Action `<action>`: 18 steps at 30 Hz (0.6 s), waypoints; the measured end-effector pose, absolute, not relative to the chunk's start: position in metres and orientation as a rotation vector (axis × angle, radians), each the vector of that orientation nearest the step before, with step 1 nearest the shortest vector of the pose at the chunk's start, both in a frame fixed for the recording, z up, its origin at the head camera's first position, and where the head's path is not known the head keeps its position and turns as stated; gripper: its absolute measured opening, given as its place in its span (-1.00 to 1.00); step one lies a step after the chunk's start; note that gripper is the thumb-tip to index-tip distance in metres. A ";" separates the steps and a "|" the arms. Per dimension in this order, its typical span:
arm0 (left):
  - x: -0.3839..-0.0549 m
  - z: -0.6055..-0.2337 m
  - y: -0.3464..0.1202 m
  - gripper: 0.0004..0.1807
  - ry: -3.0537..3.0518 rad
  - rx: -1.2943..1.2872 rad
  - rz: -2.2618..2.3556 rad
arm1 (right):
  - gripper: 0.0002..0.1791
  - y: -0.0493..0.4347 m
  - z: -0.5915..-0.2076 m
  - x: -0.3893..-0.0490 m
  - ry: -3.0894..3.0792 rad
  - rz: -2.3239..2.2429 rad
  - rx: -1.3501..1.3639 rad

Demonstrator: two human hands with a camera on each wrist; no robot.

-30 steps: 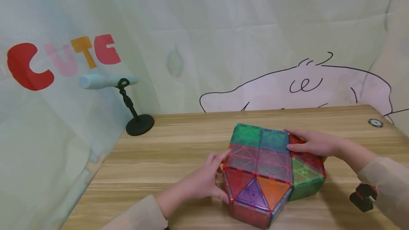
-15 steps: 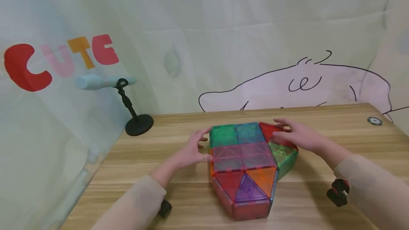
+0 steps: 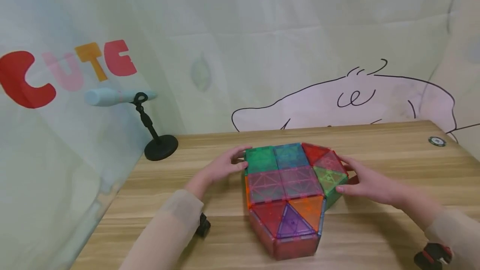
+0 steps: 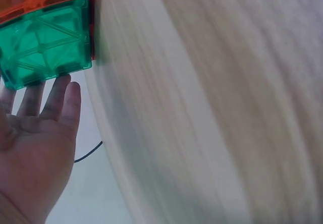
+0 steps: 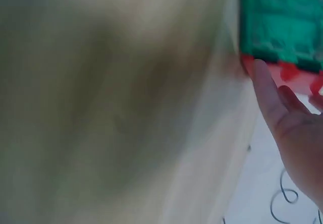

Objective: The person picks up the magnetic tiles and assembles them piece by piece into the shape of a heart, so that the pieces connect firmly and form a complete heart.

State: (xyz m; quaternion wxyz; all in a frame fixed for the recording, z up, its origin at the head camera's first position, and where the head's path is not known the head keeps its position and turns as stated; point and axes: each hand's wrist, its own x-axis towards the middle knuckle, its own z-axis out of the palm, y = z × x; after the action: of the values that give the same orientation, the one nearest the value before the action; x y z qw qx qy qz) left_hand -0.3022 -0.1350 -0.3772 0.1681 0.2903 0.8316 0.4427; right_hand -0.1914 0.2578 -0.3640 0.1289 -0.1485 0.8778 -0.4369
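A low, box-like build of translucent magnetic tiles (image 3: 283, 184) lies on the wooden table. Its top has a green square (image 3: 261, 159), a blue square (image 3: 291, 156), pink squares and several triangles in red, orange, purple and light green. At its far left corner, my left hand (image 3: 219, 168) has thumb and fingertips against the green side; in the left wrist view those fingers (image 4: 58, 95) are extended. Along the right side lies my right hand (image 3: 375, 184), thumb near the light green triangle (image 3: 330, 178). The right wrist view has its fingers (image 5: 267, 90) stretched along a red side tile.
A black stand (image 3: 161, 147) holding a pale blue, tapered object (image 3: 112, 97) is at the table's back left. Near the back right edge lies a small round chip (image 3: 437, 141). A printed cloth (image 3: 210, 53) hangs behind the table (image 3: 210, 149).
The tile build has shifted left and turned slightly. My left hand moved up along its left side to the far corner. From the top, my right hand moved down to the right side.
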 end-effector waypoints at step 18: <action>-0.265 -0.371 -0.190 -0.24 2.425 0.712 1.268 | -0.12 0.227 -0.367 -0.242 2.548 -1.318 -0.553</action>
State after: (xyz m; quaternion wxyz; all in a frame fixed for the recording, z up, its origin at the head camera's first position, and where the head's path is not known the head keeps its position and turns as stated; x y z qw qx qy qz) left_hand -0.2645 -0.1896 -0.3706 0.1565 0.2486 0.8470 0.4430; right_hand -0.2419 0.2273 -0.3673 0.1096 -0.1881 0.8669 -0.4485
